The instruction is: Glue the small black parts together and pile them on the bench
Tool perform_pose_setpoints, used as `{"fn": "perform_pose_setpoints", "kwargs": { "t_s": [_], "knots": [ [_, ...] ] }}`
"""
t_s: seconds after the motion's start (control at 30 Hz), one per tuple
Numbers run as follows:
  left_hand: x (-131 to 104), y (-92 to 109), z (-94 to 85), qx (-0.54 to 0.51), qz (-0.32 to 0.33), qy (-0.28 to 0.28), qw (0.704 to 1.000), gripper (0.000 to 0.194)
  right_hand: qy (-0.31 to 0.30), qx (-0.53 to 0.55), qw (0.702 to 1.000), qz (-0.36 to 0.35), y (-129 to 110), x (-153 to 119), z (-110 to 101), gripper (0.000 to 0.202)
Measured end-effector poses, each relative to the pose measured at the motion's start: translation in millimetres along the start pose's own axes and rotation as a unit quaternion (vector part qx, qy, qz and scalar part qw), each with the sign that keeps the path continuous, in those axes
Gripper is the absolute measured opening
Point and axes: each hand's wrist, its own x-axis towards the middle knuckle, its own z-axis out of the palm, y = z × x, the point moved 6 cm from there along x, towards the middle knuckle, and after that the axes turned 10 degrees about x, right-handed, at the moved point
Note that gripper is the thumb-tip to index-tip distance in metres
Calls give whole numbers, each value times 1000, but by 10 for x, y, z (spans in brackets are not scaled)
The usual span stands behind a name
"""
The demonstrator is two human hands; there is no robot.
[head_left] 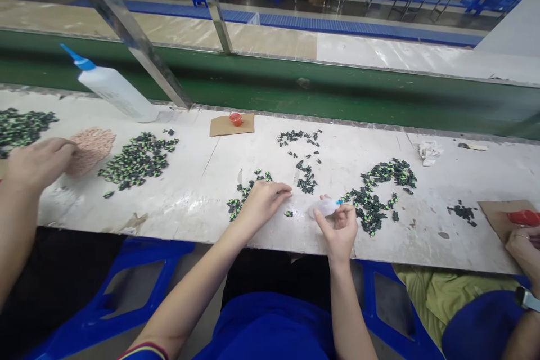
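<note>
My right hand point(340, 228) is wrapped round a small translucent bottle point(323, 209) with a blue tip, held just above the white table. My left hand point(268, 199) is beside a pile of small black and green parts point(236, 208); its fingers are pressed together, and whatever is between them is too small to name. One black and green part point(288, 214) lies on the table between my hands. Behind them is a scatter of small black pieces point(307, 180). A larger pile of black and green parts point(371, 216) spreads right of the bottle.
Co-workers' hands are at the left point(37, 163) and right point(525, 244). A large white bottle point(120, 93) leans at the back left, near a metal post point(139, 48). A red cup point(235, 118) sits on cardboard point(219, 126). Crumpled tissue point(430, 152) lies back right.
</note>
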Motion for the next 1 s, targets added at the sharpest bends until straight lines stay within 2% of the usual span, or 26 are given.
{"fn": "perform_pose_setpoints", "kwargs": {
  "t_s": [0.07,0.17,0.27,0.37,0.5,0.6,0.67,0.8,0.9,1.0],
  "knots": [
    [170,24,-1,36,4,6,999,13,-10,-26,1000,2,19,-4,46,46],
    [359,87,101,82,30,-11,996,13,2,-99,995,-6,28,-6,71,45],
    [428,119,191,95,51,-19,994,13,-8,-149,988,-33,18,16,110,44],
    [406,103,208,91,63,-14,994,16,-26,-171,984,-49,23,57,143,42],
    [244,65,103,67,67,19,995,19,-28,-188,979,-79,-35,31,107,54],
    [3,107,-44,-42,82,78,993,16,-14,-188,977,-95,-122,-113,38,58],
    [-177,152,-106,-127,82,105,983,13,-39,-145,987,-59,-116,-234,52,47],
    [-439,271,-69,-238,79,98,963,10,-93,-23,993,63,13,-414,190,30],
    [-522,305,-21,-257,74,103,958,10,-103,21,988,111,97,-429,252,26],
    [-536,242,32,-236,60,108,964,4,-110,39,984,133,143,-397,238,24]
  ]
}}
